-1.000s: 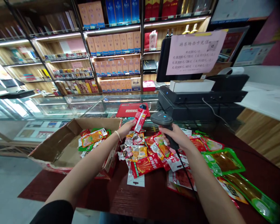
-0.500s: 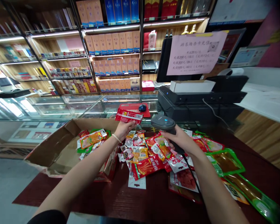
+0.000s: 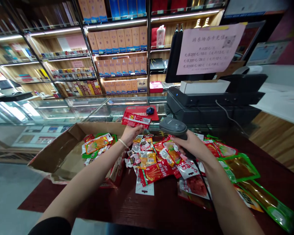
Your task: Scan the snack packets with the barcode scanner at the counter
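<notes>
My left hand [image 3: 132, 133] is closed on a red snack packet [image 3: 136, 121], its barcode side turned up toward the right. In my right hand [image 3: 192, 143] is a black barcode scanner [image 3: 173, 127], gripped by its handle, with its head pointing left at the packet across a small gap. A dark cable [image 3: 204, 181] runs down from the scanner handle. Below both hands lies a heap of snack packets [image 3: 150, 169] on the dark red table. To the left, an open cardboard box [image 3: 71, 130] holds several more packets [image 3: 98, 145].
A red mouse pad [image 3: 155, 115] with a mouse [image 3: 150, 110] lies on the glass counter [image 3: 95, 112]. Behind the right hand stand a black cash register [image 3: 191, 112] and a monitor with a pink sign [image 3: 208, 49]. Long green-edged packets [image 3: 267, 199] lie at the right.
The view has shifted slightly. Both hands keep their holds, with packet and scanner in nearly the same places. The blue light on top of the scanner no longer shows.
</notes>
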`<control>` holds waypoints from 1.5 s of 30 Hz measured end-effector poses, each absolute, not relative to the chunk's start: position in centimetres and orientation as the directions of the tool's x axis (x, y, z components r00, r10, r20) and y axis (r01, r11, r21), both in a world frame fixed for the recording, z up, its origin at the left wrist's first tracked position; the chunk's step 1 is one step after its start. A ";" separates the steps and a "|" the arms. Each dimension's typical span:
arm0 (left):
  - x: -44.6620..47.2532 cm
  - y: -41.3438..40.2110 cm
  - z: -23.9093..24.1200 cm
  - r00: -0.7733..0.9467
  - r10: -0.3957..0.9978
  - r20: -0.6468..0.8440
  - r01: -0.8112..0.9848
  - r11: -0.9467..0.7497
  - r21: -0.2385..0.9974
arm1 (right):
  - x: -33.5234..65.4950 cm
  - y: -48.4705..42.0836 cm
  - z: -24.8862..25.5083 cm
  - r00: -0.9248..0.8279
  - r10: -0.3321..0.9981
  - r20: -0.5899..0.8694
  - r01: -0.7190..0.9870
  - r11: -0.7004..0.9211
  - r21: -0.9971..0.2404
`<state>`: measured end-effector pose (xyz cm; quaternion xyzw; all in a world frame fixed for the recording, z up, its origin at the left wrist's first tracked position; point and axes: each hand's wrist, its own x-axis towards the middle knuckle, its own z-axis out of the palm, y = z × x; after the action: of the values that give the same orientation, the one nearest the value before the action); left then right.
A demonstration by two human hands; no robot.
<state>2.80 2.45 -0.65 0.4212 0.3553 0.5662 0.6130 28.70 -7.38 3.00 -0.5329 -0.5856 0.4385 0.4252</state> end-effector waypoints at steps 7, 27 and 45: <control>1.9 3.3 1.2 -0.018 0.984 0.178 -0.273 -0.176 0.946 | 28.6 -8.3 4.2 -0.099 0.995 -0.005 0.145 0.009 -0.989; -14.9 -2.0 1.2 0.056 0.995 0.079 0.767 -0.093 0.634 | 24.5 -8.3 2.0 -0.281 0.959 -0.030 0.030 -0.022 -0.999; 0.2 -10.0 2.4 0.513 0.848 0.132 0.670 -0.492 0.555 | 30.1 -7.3 3.5 -0.244 0.970 -0.016 0.287 0.056 -0.956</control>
<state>0.18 -10.04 2.38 0.8406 0.4515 0.1987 0.2235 30.13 -7.32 3.50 -0.4979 -0.6310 0.4733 0.3605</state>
